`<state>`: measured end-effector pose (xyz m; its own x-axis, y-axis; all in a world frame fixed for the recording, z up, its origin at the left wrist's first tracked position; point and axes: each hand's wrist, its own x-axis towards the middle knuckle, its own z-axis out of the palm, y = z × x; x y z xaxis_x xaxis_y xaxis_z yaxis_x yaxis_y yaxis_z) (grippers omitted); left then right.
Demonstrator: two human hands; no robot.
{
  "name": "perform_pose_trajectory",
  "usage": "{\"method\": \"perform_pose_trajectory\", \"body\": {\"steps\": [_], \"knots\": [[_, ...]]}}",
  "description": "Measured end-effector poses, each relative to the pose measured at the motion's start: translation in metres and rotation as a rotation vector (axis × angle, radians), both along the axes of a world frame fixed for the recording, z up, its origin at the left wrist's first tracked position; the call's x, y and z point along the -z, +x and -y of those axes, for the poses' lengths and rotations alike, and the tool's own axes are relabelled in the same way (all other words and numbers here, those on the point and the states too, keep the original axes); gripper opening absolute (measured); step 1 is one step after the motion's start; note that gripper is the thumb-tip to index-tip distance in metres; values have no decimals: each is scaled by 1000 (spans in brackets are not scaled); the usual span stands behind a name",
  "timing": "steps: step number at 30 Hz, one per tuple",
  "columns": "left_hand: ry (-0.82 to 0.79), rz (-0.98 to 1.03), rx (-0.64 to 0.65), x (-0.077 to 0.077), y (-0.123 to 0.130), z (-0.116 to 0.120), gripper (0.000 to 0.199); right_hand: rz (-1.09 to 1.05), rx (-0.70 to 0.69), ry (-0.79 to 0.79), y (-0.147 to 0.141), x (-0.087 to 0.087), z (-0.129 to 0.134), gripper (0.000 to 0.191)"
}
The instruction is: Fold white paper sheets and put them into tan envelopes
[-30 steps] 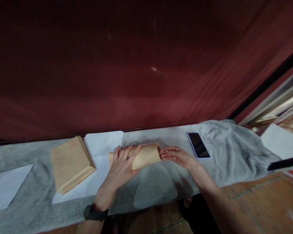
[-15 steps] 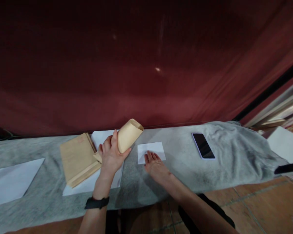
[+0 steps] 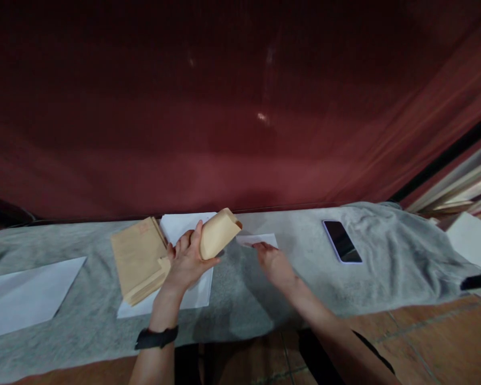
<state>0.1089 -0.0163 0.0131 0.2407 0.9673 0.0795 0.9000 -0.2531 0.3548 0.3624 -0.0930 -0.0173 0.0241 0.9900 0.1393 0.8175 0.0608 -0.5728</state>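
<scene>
My left hand (image 3: 188, 262), with a black band on its wrist, holds a tan paper envelope (image 3: 220, 233) that bulges open toward the right. Just right of it, my right hand (image 3: 275, 263) pinches the near edge of a small folded white paper (image 3: 262, 239), which is tilted up off the grey cloth. Left of my left hand lies a stack of tan envelopes (image 3: 138, 254), partly on top of white sheets (image 3: 202, 291).
Another white sheet (image 3: 28, 294) lies at the far left of the grey cloth (image 3: 240, 299). A phone (image 3: 342, 241) rests to the right. Dark red fabric (image 3: 224, 160) rises behind the cloth. A white object (image 3: 475, 240) stands at the far right.
My right hand has closed on the small white paper and lifted its near edge. The envelope in my left hand has tilted, its mouth turned more to the right. The view has shifted slightly.
</scene>
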Motion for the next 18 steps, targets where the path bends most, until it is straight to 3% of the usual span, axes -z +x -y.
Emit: {"method": "perform_pose_trajectory", "body": {"steps": [2,5,8,13,18], "knots": [[-17,-9,-16,0,-3,-1,110,-119,90,69,28,-6,-5,33],[-33,-22,-18,2,-3,-2,108,-878,277,221,66,-13,-8,19],[-36,-31,22,9,2,-2,107,-1335,403,221,82,-6,-5,30],[-116,-72,148,17,16,-1,106,-1453,517,32,87,20,5,27],[-173,-120,238,16,33,5,107,-1400,531,-96,117,23,9,27]]}}
